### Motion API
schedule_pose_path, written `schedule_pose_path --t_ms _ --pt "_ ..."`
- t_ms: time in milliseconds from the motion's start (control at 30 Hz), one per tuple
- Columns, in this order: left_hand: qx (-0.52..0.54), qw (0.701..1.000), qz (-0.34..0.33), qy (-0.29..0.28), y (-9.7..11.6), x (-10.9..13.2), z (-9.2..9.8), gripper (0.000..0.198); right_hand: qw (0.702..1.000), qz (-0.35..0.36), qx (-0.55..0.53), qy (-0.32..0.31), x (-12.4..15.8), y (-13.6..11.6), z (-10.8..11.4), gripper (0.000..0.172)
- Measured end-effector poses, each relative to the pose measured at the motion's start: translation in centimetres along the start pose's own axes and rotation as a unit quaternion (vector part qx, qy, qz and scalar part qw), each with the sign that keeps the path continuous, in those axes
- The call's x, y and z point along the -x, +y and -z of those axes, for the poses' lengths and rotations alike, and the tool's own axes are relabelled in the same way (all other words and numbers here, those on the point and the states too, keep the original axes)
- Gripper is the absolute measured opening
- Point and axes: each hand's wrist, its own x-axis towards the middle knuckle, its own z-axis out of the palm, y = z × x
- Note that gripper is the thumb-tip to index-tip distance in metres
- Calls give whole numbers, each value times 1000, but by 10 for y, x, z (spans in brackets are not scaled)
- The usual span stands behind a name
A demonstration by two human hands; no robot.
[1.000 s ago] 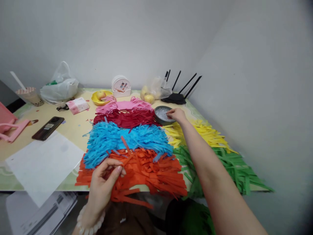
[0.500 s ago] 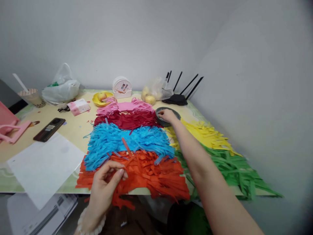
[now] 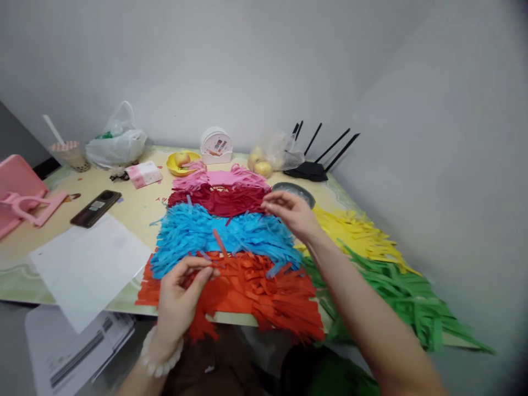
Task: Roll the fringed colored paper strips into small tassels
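Note:
Pinched together, the fingers of my left hand [image 3: 181,291] hover over the left part of the orange fringed paper [image 3: 243,302]; anything between them is too small to make out. My right hand [image 3: 292,212], its fingertips close together, is above the right end of the dark red fringe [image 3: 235,201], just in front of the dark round dish [image 3: 303,192]. What its fingertips hold, if anything, cannot be made out. Blue fringe [image 3: 231,234] lies between the red and orange ones, and pink fringe [image 3: 220,177] lies behind. Yellow [image 3: 358,236] and green fringes [image 3: 404,297] spread under and beyond my right forearm.
A phone [image 3: 95,208] and a white sheet [image 3: 91,267] lie at the left, near a pink stand [image 3: 25,192]. Along the back are a drink cup [image 3: 73,155], a plastic bag [image 3: 117,144], a yellow bowl [image 3: 175,169], bagged fruit [image 3: 263,168] and a black router [image 3: 307,170].
My right hand has come out of the dark dish and moved toward me, over the red fringe. My left hand stays above the orange fringe. The view has shifted slightly.

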Motion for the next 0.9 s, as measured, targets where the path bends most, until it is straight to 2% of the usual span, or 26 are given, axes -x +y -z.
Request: schedule_pose_path --t_ms 33,100,167,267,367,533,667,767,900 --pt "-12 1000 -27 5 3 0 -3 9 994 29 -102 -30 23 -14 -11 25" --pt "-36 996 -85 4 8 2 -9 8 967 35 -237 -88 67 -41 -30 21" --pt "-53 990 -129 -12 13 6 -13 8 949 22 -298 -97 100 -63 -45 19" --pt "-78 984 -158 -36 16 15 -13 7 945 14 -319 -78 126 -82 -58 17" --pt "-100 977 -181 -42 17 24 -7 6 949 34 -307 -70 136 -92 -65 16" --pt "-157 958 -234 -51 18 33 3 6 974 117 -195 -19 146 -100 -72 7" --pt "-149 963 -216 -64 18 35 8 7 966 161 -200 -15 149 -99 -78 8" --pt "-128 971 -178 -92 19 36 11 8 960 158 -230 -21 150 -98 -82 7" --pt "-135 965 -208 -83 17 37 13 8 962 131 -240 -16 155 -99 -88 6"
